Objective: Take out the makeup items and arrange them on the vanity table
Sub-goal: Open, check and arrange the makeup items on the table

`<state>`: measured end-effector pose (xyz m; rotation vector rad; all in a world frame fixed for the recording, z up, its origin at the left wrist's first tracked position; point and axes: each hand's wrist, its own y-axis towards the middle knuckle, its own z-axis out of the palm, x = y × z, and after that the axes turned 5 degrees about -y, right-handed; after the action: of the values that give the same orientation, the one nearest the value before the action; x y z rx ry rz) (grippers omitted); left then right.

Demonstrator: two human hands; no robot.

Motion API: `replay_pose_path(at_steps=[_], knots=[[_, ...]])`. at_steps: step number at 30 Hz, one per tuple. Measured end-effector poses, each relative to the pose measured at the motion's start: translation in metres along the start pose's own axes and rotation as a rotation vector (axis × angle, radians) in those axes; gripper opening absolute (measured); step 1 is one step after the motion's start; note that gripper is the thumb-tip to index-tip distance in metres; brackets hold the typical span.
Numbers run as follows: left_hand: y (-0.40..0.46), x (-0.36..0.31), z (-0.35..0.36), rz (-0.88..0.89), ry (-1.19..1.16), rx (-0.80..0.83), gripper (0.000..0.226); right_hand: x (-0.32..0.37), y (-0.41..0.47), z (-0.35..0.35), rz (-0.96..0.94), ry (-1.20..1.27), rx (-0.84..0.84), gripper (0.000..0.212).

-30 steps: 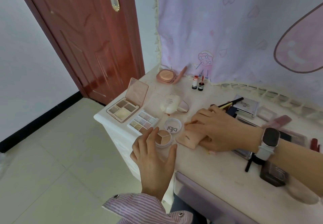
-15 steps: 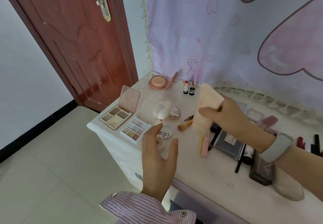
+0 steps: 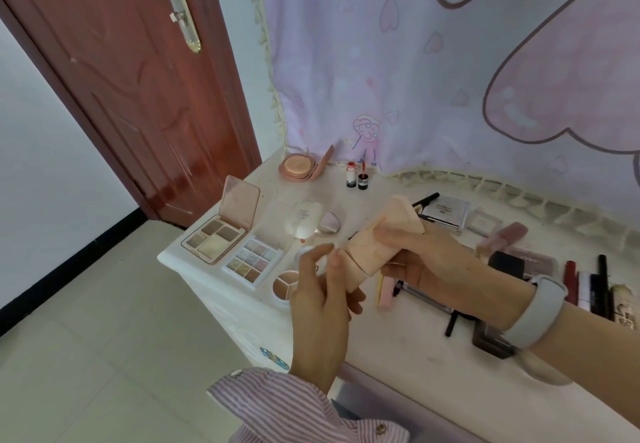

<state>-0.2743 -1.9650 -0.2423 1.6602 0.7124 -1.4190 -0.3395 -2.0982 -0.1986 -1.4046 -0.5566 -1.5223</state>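
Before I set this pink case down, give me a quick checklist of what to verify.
1. Right hand grips the pink case: ok.
2. Left hand on the case's lower end: ok.
3. Case clear of the table: ok, held above it.
4. Free spot to land: ok, bare near the front edge.
5. Palettes out of the way: ok, off to the left.
6. Case closed: cannot tell.

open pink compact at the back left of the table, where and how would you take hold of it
Grip the round base of the open pink compact, not the lid. The base lies flat on the vanity table, while the lid stands up along its right edge. Come from above or the left, fingers pinching across the low sides, probably away from the powder pan.
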Motion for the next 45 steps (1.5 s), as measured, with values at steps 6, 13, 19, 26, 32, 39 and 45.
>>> replay_pose_path(at_steps=[6, 13, 19, 26, 32, 39, 45], knots=[[-0.001, -0.006, 0.002, 0.122, 0.041, 0.059, 0.034, 0.001, 0.002, -0.010, 0.037, 0.104, -0.100, 0.011], [-0.002, 0.004, 0.005, 0.116, 0.234, 0.076, 0.030, -0.002, 0.002, -0.024, 0.107, 0.147, -0.059, 0.016], [-0.008, 0.013, -0.001, -0.115, 0.117, -0.018, 0.021, -0.007, 0.010, -0.024, 0.129, 0.009, 0.044, 0.022], [-0.008, 0.020, -0.028, -0.288, 0.021, -0.199, 0.036, -0.009, 0.023, -0.020, 0.023, -0.273, 0.009, 0.006], [-0.019, 0.026, -0.040, -0.292, 0.005, -0.260, 0.026, -0.023, 0.034, 0.003, -0.004, -0.623, 0.086, 0.016], [-0.039, 0.025, -0.038, -0.313, -0.021, -0.221, 0.015, -0.032, 0.051, 0.010, -0.126, -1.183, -0.064, 0.053], [-0.047, 0.022, -0.016, -0.284, 0.141, -0.118, 0.009, -0.028, 0.050, 0.001, -0.198, -1.373, 0.007, 0.037]])
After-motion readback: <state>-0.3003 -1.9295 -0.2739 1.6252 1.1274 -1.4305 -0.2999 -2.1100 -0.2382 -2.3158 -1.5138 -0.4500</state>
